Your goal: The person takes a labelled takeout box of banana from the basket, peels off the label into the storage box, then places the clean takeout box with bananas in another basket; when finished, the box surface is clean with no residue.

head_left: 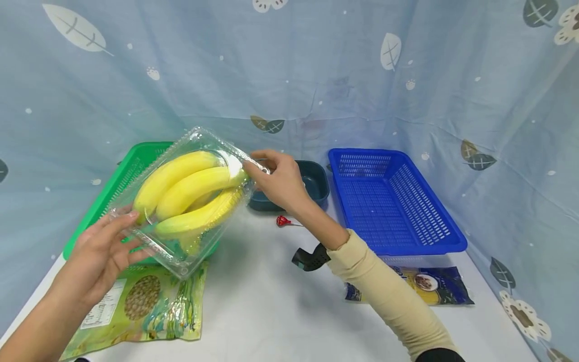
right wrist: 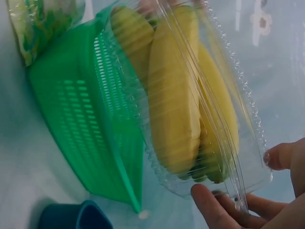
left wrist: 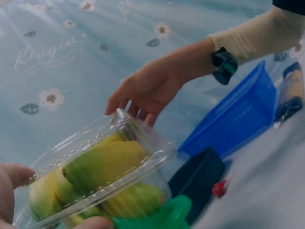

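A clear plastic clamshell box (head_left: 183,264) with several yellow bananas (head_left: 194,188) inside is held tilted in the air, above the green basket (head_left: 97,203). My left hand (head_left: 101,251) grips its lower left edge, thumb on top and fingers beneath. At the opposite upper right corner, my right hand (head_left: 282,181) pinches the rim. In the right wrist view, the thumb and fingers (right wrist: 209,207) of that hand lie on either side of the box's edge. The box hides much of the basket in the head view.
A dark teal bin (head_left: 318,181) stands behind my right hand, with a red lollipop (head_left: 282,220) before it. To the right are a blue basket (head_left: 384,206) and a blue-and-yellow packet (head_left: 434,286). A green printed bag (head_left: 145,306) lies at the front left.
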The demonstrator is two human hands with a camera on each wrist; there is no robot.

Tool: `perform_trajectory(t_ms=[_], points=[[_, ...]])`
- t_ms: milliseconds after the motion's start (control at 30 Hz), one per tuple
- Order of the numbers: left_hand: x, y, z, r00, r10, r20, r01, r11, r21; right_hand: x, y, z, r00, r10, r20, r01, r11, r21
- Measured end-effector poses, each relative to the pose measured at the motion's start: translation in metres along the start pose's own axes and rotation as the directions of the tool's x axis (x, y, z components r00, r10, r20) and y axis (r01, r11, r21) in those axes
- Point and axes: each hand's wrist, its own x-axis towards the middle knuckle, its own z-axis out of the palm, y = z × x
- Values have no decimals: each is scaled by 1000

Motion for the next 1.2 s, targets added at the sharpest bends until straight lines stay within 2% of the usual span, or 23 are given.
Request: perform_trajectory(t_ms=[133, 300, 367, 500, 633, 833, 1033, 1200], points=[[2, 8, -8, 1000, -14, -24, 14, 1000, -15, 17, 1, 11, 997, 58, 41, -61, 995, 79], [13, 14, -8, 995, -69, -74, 71, 997, 22, 38, 6, 22, 992, 125, 14, -126, 982, 139], [16, 15, -8, 992, -84, -95, 87, 996, 34, 45, 8, 28, 988, 153, 6, -152, 977, 148], [18, 18, -11, 988, -108, -114, 108, 994, -9, 61, 7, 41, 979, 204, -12, -202, 973, 113], [22, 22, -14, 970, -186, -156, 170, 979, -110, 77, 5, 55, 969, 237, -71, -233, 970, 66], [36, 24, -25, 932, -287, -221, 225, 937, -267, 102, 11, 76, 932, 339, -129, -323, 938, 127], [44, 20, -31, 915, -327, -237, 261, 927, -271, 117, 22, 94, 900, 419, -119, -390, 896, 213], [53, 19, -30, 901, -343, -266, 285, 929, -234, 124, 30, 105, 875, 476, -93, -448, 867, 221]])
